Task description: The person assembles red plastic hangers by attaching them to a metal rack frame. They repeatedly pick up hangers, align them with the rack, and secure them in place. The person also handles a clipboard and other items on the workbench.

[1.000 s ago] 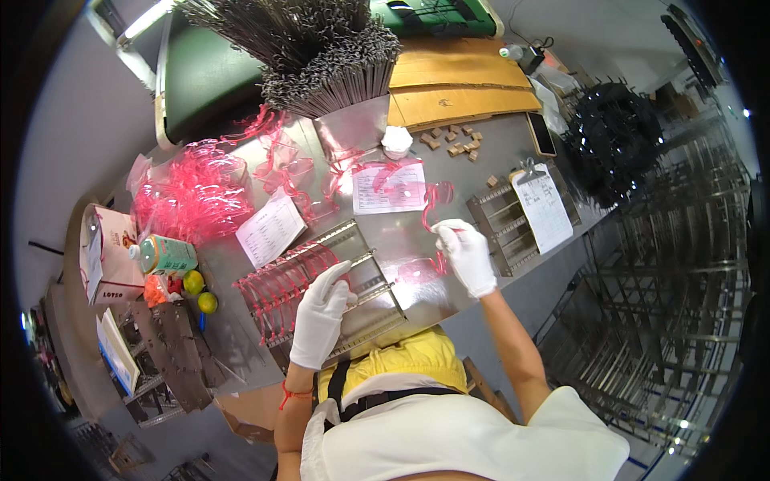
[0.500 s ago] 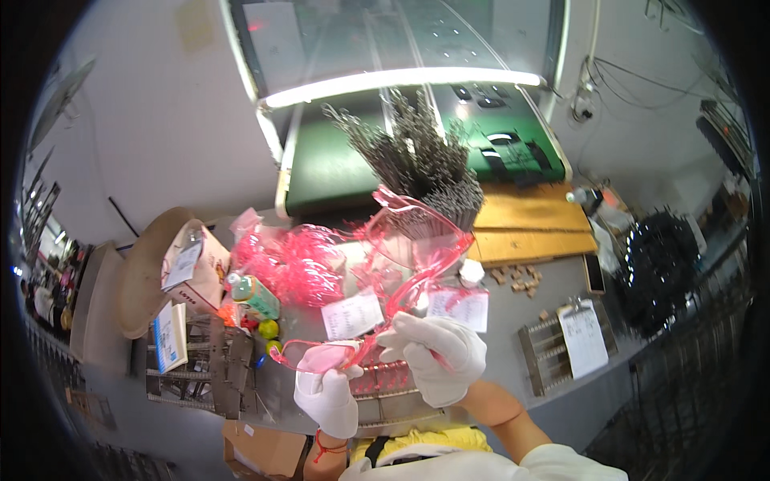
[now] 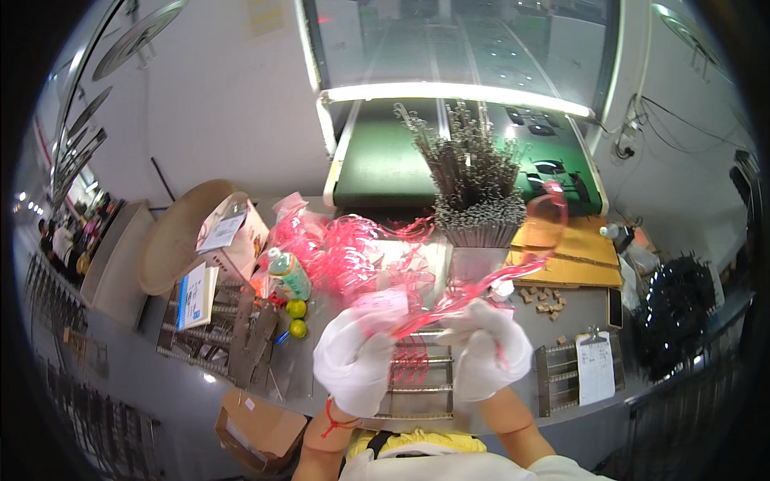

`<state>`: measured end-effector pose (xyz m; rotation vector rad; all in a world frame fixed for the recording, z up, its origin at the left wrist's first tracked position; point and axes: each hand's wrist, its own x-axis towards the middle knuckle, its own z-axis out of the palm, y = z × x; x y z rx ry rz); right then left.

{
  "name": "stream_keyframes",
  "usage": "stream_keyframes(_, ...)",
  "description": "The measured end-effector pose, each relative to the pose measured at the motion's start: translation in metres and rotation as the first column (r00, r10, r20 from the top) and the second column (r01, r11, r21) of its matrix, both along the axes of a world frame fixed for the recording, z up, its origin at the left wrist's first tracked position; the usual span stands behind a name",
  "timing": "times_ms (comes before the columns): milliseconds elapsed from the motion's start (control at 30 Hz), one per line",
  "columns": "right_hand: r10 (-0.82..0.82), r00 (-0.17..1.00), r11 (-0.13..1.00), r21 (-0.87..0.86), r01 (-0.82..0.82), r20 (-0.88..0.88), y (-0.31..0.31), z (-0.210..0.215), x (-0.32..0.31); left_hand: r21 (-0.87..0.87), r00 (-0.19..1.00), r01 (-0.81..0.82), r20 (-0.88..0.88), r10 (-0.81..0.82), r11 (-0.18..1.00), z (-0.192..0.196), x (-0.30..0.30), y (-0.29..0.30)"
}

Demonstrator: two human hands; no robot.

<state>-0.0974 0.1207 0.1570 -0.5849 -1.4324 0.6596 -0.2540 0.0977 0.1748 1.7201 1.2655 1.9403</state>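
Above a slotted metal rack (image 3: 421, 390), a glossy, looped pink frame (image 3: 481, 289) is pinched by the gloved left hand (image 3: 353, 361); the right hand (image 3: 491, 349) is curled alongside, its contact blurred. Smooth tabletop (image 3: 300, 373) is exposed leftward.

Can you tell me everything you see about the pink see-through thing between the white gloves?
The pink, see-through, plastic-looking glasses frame is thin and shiny. A rounded loop rises at its upper right, and the long part slants down leftward. It's raised above the grey metal table. The white-gloved left hand grips its lower end; the white-gloved right hand seems to touch its middle. Blur hides whether it has lenses.
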Motion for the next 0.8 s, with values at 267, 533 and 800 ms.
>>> stream_keyframes(267,-0.306,0.948,0.946,0.081,0.313,-0.087,-0.004,0.009,-0.005,0.127,0.991,-0.009,-0.131,0.026,0.992,0.040,0.010,0.004)
stream_keyframes(533,-0.157,0.975,0.974,0.142,0.179,-0.155,0.002,0.024,0.004,0.041,0.997,0.025,-0.075,-0.022,0.999,0.043,0.020,0.010)
stream_keyframes(800,-0.396,0.885,0.860,0.437,0.263,0.247,0.022,0.039,0.015,-0.285,0.951,0.223,-0.147,-0.272,0.932,-0.063,-0.014,0.061)
